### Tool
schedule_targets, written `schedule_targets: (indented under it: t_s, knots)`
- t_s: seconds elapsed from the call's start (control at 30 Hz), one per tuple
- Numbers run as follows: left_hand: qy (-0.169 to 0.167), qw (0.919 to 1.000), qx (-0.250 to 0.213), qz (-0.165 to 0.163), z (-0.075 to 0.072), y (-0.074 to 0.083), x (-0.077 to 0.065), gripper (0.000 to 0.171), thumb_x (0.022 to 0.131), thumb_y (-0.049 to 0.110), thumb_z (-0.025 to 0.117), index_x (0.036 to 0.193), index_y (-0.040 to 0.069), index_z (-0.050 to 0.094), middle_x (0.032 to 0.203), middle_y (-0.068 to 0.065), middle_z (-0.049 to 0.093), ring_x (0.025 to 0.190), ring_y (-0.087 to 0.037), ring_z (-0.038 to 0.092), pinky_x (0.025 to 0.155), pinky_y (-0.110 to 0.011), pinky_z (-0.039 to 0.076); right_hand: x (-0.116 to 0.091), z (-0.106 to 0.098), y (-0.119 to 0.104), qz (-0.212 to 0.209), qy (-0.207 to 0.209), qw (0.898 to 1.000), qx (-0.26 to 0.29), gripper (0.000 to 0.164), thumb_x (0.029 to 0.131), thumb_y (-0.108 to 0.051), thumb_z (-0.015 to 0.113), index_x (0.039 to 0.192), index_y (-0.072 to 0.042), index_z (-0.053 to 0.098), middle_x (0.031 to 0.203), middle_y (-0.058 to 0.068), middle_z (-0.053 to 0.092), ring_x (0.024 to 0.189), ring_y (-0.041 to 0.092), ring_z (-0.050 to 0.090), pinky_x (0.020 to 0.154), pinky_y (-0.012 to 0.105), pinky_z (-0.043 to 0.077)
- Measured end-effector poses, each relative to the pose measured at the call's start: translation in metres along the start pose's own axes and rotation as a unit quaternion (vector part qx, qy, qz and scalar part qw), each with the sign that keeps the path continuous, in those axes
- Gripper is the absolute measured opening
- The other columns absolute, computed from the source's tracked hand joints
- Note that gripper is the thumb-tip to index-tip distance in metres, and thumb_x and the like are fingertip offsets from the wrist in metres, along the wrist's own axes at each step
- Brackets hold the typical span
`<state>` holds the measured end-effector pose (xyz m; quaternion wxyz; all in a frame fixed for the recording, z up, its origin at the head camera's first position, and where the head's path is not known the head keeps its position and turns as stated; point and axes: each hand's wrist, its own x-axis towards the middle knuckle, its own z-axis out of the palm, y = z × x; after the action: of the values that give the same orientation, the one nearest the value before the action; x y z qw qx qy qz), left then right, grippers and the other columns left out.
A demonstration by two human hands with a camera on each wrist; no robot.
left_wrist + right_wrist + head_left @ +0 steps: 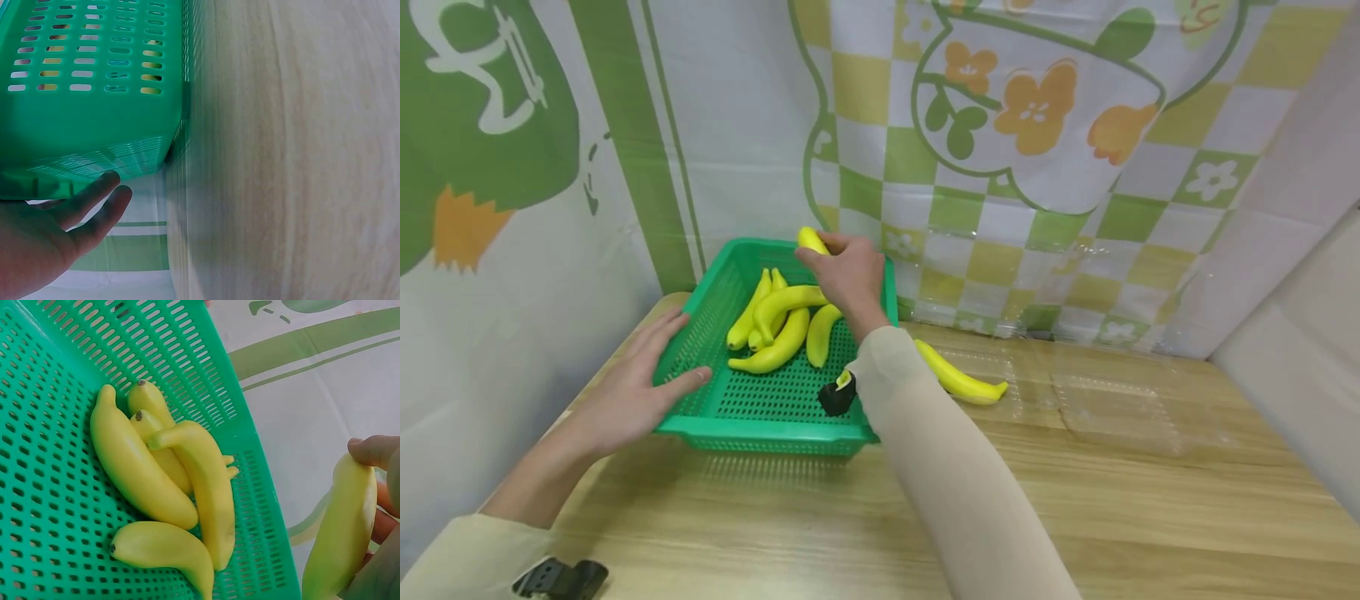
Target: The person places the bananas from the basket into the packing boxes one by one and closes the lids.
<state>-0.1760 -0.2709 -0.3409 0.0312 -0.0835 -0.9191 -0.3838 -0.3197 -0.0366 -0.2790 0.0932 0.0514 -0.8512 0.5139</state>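
The right hand (850, 275) pinches a yellow banana (811, 240) between thumb and fingers at the far rim of the green perforated plastic basket (760, 430); its visible end points away and leftward from the fingertips — the other five bananas (140, 462) lie nearer the person, inside the basket; the left hand (640, 383), farther from the held fruit, rests with loosely spread fingers at the left rim; another banana (962, 379) lies outside, right of the basket — beside the right sleeve (940, 450).
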Motion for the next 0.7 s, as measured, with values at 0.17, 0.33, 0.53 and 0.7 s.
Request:
schedule_targets:
  t_s: [0.17,0.33,0.53,0.7]
  knots:
    - [-0.002,1.0,0.003,-0.004,0.001,0.0,0.001,0.086,0.11,0.035,0.055,0.171,0.004,0.004,0.176,-0.03,-0.004,0.159,-0.061,0.006,0.115,-0.087,0.018,0.002,-0.01,-0.001,0.001,-0.013,1.0,0.023,0.043,0.094,-0.036,0.082,0.135,-0.022,0.075,0.128,-0.001,0.079,0.11,0.015,0.074,0.083,0.026,0.062]
    - [-0.004,1.0,0.005,-0.005,0.001,0.001,0.001,0.086,0.11,0.035,0.055,0.171,0.004,0.003,0.176,-0.03,-0.004,0.159,-0.061,0.006,0.115,-0.087,0.017,0.004,-0.023,-0.002,0.009,-0.021,0.999,0.04,0.042,0.095,-0.032,0.082,0.133,-0.015,0.076,0.129,0.003,0.078,0.114,0.018,0.074,0.09,0.029,0.062]
    - [-0.004,1.0,0.002,-0.005,0.001,0.001,0.002,0.086,0.11,0.036,0.055,0.171,0.004,0.003,0.176,-0.03,-0.004,0.159,-0.061,0.005,0.115,-0.087,0.017,0.006,-0.037,0.0,0.014,-0.019,0.999,0.036,0.042,0.093,-0.032,0.084,0.132,-0.017,0.077,0.131,0.003,0.077,0.117,0.019,0.073,0.091,0.031,0.062]
    - [-0.005,1.0,0.002,-0.006,0.001,0.001,0.002,0.085,0.11,0.036,0.053,0.171,0.004,0.003,0.177,-0.03,-0.005,0.159,-0.061,0.005,0.115,-0.087,0.017,0.006,-0.048,0.007,0.011,-0.029,0.999,0.022,0.041,0.093,-0.031,0.084,0.131,-0.017,0.078,0.13,0.004,0.078,0.118,0.021,0.072,0.093,0.034,0.061]
